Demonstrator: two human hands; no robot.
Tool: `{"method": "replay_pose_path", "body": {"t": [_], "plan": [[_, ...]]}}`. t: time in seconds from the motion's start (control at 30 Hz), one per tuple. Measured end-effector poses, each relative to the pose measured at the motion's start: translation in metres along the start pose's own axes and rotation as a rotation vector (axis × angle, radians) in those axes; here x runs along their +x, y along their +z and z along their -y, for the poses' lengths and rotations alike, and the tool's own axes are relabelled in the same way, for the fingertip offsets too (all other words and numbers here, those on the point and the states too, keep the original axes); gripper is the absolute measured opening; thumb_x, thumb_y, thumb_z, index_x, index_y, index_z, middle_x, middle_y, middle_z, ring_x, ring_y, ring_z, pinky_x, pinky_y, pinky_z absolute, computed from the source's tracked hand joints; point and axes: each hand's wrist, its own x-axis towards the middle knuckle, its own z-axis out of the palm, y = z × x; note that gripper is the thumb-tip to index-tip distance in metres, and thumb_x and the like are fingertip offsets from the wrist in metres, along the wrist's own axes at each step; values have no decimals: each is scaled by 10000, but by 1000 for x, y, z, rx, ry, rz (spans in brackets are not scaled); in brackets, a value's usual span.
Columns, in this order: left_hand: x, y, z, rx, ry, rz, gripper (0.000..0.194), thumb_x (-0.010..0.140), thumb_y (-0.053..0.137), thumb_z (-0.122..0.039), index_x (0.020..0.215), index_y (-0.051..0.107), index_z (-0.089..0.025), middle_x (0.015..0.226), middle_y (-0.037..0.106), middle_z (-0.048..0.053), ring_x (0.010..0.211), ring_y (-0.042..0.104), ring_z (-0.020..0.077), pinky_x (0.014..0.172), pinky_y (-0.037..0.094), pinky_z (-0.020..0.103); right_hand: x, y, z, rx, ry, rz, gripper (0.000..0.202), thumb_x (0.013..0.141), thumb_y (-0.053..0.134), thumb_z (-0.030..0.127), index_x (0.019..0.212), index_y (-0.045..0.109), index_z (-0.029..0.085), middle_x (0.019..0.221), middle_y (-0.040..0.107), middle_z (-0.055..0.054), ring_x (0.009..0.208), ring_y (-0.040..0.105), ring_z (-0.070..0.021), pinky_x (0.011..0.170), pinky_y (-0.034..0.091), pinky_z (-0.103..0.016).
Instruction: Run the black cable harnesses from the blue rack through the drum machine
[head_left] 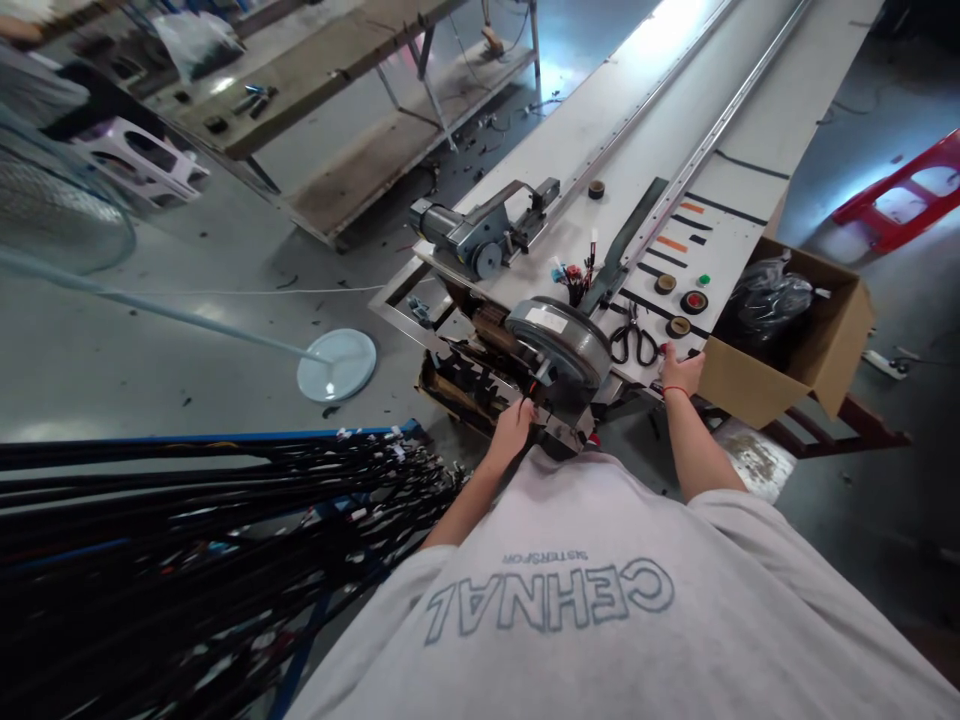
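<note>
My left hand (514, 424) is at the near end of the machine, its fingers closed around something dark and thin that I cannot make out. Just above it sits a large round reel (564, 340) with a white label. At the near right edge of the white table (637, 240), my right hand (681, 372) has its fingers bent around a small red thing, too small to name. Black-handled scissors (634, 340) lie left of my right hand. Close by are rolls of tape (679, 327), one of them with a red core (694, 301).
An open cardboard box (765, 385) with a dark plastic bag stands right of the table. A motor unit (461, 240) is mounted at the table's left. Bundles of black cables (225, 520) hang at lower left. A red stool (907, 190) stands far right.
</note>
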Motion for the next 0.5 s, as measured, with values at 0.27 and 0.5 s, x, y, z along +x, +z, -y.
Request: {"method": "replay_pose_path", "body": {"t": [0.27, 0.5], "plan": [[2, -5, 11, 63, -52, 12, 372, 914, 429, -457, 730, 588, -175, 732, 640, 48, 710, 579, 177, 709, 418, 272, -1, -2, 2, 9, 12, 10, 824, 799, 582, 649, 1385, 407, 97, 1385, 488, -247, 1252, 494, -384, 1029, 388, -505], [-42, -25, 66, 102, -331, 224, 260, 718, 608, -335, 533, 538, -167, 513, 512, 7, 565, 492, 167, 576, 345, 272, 3, 0, -1, 23, 19, 33, 846, 789, 614, 614, 1401, 384, 77, 1374, 485, -265, 1272, 478, -378, 1045, 374, -502]]}}
